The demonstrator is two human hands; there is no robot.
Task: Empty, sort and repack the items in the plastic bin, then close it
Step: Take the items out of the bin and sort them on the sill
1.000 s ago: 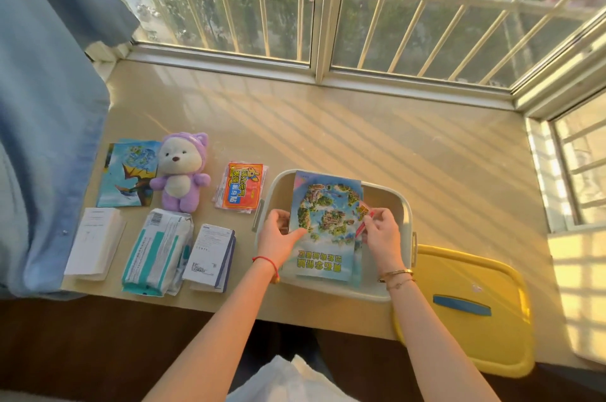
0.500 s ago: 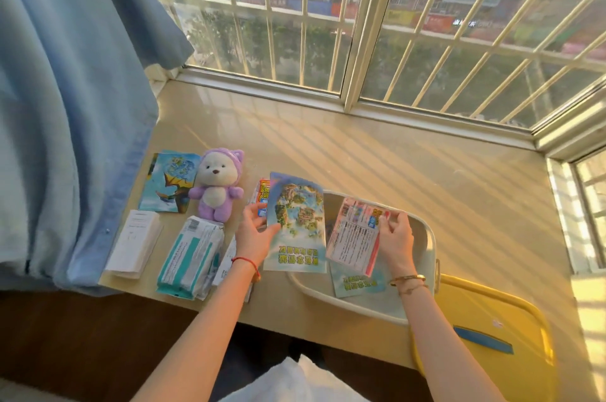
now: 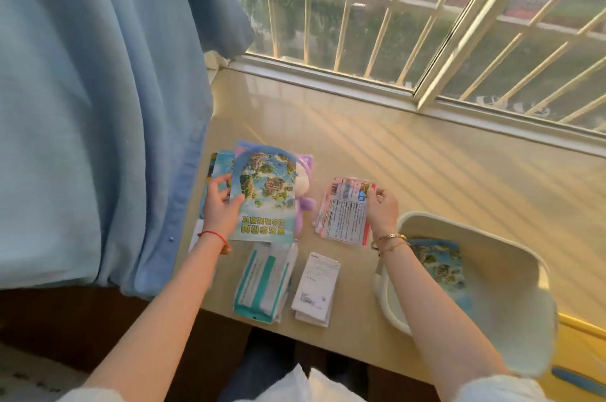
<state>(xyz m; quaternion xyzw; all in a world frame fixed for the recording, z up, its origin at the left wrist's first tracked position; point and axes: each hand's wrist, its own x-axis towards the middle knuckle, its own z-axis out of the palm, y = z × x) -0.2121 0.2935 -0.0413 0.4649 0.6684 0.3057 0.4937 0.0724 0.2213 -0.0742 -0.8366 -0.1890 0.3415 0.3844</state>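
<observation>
The left hand (image 3: 220, 205) holds a glossy booklet (image 3: 264, 195) by its left edge, thumb on the cover and fingers curled behind, lifted over the plush toy (image 3: 305, 185) on the bench (image 3: 426, 178). The right hand (image 3: 382, 208) pinches a flat card packet (image 3: 344, 209) at its right edge, just left of the plastic bin (image 3: 511, 257). Both pieces look light and thin; the booklet would likely bend if held by one corner, so a grip at mid-edge suits it, and the packet's film wrap looks slick, so a firm pinch near the edge seems wise. One more picture booklet (image 3: 441, 262) lies in the bin's bottom, so the emptying is probably not finished. Left of the bin, near the bench's front edge, lie a white leaflet (image 3: 316, 287) and a teal-striped pouch (image 3: 264, 283); further sheets show under the left hand, partly hidden. The toy and these piles crowd the space left of the bin. The yellow lid (image 3: 580, 352) lies right of the bin, and a blue curtain (image 3: 98, 90) hangs over the bench's far-left edge.
</observation>
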